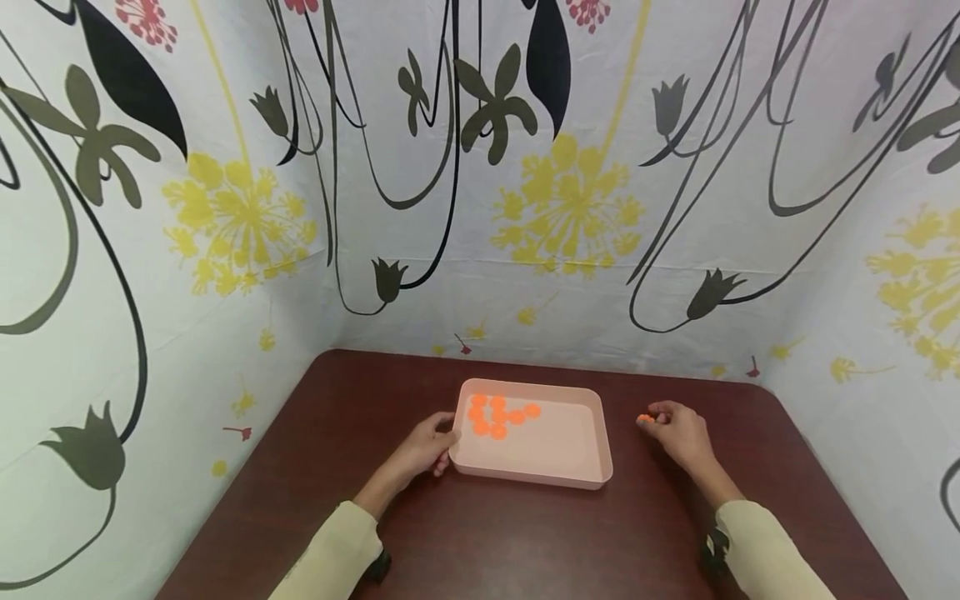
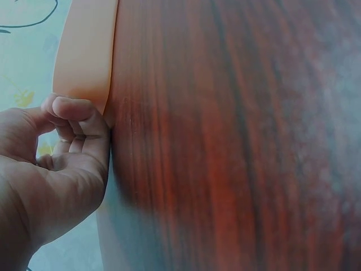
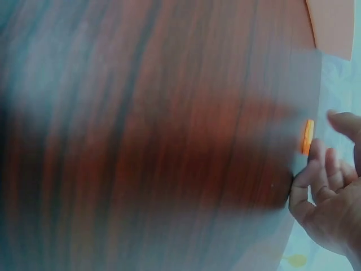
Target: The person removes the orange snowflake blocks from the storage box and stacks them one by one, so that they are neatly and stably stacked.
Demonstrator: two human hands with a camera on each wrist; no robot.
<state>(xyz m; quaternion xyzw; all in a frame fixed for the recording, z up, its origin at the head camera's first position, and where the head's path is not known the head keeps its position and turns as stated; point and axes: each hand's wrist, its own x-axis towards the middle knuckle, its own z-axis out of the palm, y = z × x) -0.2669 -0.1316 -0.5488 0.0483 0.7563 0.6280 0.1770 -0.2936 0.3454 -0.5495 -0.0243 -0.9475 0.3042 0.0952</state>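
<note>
A shallow peach-coloured tray [image 1: 562, 450] lies on the table. Inside, toward its left end, several small orange discs [image 1: 498, 417] form a loop with a short tail running right. My left hand [image 1: 422, 447] grips the tray's left edge, thumb on the rim; the left wrist view shows its curled fingers at the tray wall [image 2: 87, 56]. Right of the tray, my right hand [image 1: 681, 435] pinches one small orange disc [image 1: 647, 418] with a ridged edge between thumb and finger. That disc [image 3: 308, 137] appears edge-on at the fingertips in the right wrist view.
The dark red-brown wooden table [image 1: 510, 533] has rounded far corners. Fabric [image 1: 480, 208] with printed flowers hangs right behind it and along both sides. Light sleeves [image 1: 330, 550] cover both forearms, with a dark band at each wrist.
</note>
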